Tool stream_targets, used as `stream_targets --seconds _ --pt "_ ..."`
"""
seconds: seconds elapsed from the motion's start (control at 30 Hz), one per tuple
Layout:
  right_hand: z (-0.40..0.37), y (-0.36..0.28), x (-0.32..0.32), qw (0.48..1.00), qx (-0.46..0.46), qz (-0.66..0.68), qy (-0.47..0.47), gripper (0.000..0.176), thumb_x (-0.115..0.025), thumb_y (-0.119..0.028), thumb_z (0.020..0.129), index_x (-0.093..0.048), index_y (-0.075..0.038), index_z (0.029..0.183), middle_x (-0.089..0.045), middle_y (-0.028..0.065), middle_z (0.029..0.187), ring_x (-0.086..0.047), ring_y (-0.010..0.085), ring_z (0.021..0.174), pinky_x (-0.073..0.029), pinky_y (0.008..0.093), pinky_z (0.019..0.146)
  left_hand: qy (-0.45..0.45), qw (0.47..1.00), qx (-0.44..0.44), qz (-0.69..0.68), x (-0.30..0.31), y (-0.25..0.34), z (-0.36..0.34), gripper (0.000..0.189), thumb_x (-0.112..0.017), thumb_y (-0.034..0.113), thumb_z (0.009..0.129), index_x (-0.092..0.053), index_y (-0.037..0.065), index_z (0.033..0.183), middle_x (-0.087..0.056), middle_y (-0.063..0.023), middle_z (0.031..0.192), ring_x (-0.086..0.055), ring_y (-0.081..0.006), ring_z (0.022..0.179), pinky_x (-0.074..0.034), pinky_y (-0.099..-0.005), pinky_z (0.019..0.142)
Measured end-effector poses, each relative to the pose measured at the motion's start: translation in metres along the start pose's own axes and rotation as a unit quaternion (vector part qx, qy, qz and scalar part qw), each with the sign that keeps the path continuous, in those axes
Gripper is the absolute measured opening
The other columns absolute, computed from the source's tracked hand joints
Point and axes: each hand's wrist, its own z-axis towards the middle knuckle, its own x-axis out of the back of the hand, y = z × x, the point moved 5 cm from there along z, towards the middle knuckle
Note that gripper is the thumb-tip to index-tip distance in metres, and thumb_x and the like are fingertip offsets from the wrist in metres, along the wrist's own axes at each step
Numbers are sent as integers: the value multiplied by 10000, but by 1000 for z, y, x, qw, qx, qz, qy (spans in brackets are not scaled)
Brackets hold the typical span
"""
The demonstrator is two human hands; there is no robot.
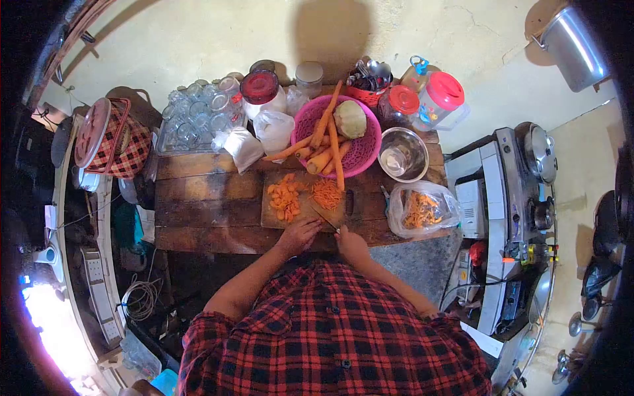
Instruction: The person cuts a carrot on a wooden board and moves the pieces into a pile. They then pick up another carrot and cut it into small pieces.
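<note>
My right hand (352,243) is wrapped round the handle of a knife (322,214), its blade slanting up and left over the wooden cutting board (269,219). Close to the blade, my left hand (301,235) rests at the board's front edge, fingers pressed together; whatever lies under the fingertips is hidden. On the board's left is a pile of orange carrot slices (284,197). Thin carrot strips (327,193) are heaped on its right. Just behind, a pink basket (373,148) holds several long carrots (322,162) and a pale green cabbage-like vegetable (351,119).
Right of the board are a clear plastic bag (444,210) with cut carrot pieces and a steel bowl (404,153). White bags (243,148), red-lidded jars (403,99) and a tray of glasses (198,115) line the back of the wooden table (191,198). A stove (512,162) stands right.
</note>
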Motion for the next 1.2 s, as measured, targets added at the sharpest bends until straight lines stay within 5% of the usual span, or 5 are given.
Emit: stream_targets --seconds 0.43,0.6,1.2 --pt "9 -17 -3 997 52 -37 34 286 -470 -271 894 -458 6 964 -615 229 709 -614 401 663 -485 497 578 -12 999 15 -26 -13 -8 -12 329 -602 33 693 -616 -5 1019 -600 -108 1131 -544 -267 1081 -478 -359 883" --pt "-7 -1 -12 1000 -17 -17 0 275 -463 -268 902 -450 2 954 -614 232 723 -620 392 683 -492 486 592 -10 1000 13 -26 -7 -6 -8 362 -618 34 663 -611 -4 1023 -600 -108 1123 -539 -267 1086 -473 -357 893" --pt "-9 -7 -6 999 -30 1 -25 291 -448 -287 910 -436 -4 976 -625 240 773 -615 428 736 -483 522 647 -23 999 30 -15 -6 -8 -9 330 -619 42 704 -619 22 1034 -606 -81 1081 -510 -294 1091 -470 -376 884"
